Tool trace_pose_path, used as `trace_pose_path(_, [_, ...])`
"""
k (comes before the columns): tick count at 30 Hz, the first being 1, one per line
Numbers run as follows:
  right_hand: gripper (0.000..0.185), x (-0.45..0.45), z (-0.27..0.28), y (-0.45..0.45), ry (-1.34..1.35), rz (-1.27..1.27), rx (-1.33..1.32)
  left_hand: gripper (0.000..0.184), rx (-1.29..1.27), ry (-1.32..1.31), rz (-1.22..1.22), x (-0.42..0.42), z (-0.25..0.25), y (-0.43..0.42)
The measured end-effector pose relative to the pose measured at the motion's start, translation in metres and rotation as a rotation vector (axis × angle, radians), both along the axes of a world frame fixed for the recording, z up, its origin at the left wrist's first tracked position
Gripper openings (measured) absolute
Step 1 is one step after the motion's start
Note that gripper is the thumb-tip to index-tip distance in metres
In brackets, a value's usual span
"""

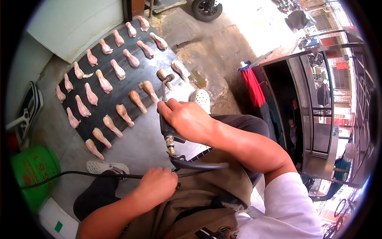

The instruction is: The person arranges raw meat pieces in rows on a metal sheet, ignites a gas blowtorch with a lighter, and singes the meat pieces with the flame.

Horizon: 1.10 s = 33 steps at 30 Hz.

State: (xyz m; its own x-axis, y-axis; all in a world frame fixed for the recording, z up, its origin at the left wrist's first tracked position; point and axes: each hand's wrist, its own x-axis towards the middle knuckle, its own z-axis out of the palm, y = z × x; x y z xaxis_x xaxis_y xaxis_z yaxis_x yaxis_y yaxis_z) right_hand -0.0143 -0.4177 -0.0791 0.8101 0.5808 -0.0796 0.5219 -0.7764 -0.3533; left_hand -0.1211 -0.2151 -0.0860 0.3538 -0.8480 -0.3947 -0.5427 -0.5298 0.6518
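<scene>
My right hand [189, 121] is wrapped round the black handle of a blowtorch [166, 126], with its thin metal neck pointing away from me. The round nozzle is over a drumstick [162, 74] in the row nearest me and partly covers it; I cannot make out a flame. A black hose [203, 165] loops back from the brass fitting under the handle. Lower down, my left hand [157, 185] is closed around this hose, and a small dark end shows beside its fingers. Several drumsticks nearest me, such as one browned drumstick [137, 101], look darker than the pale ones behind.
Rows of pale drumsticks [104, 81] lie on a dark sheet [113, 93] on the ground. A green container [34, 173] stands at left, near my shoe [107, 167]. Red cloth [251, 85] hangs beside a metal-framed stall [318, 107] at right. A wheel [207, 10] is at the top.
</scene>
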Motion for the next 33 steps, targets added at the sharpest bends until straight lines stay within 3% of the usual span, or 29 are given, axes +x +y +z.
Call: trace_pose_path(33, [0.038, 0.006, 0.008, 0.006, -0.004, -0.049, 0.075, 0.013, 0.023, 0.04, 0.013, -0.001, -0.001, -0.002])
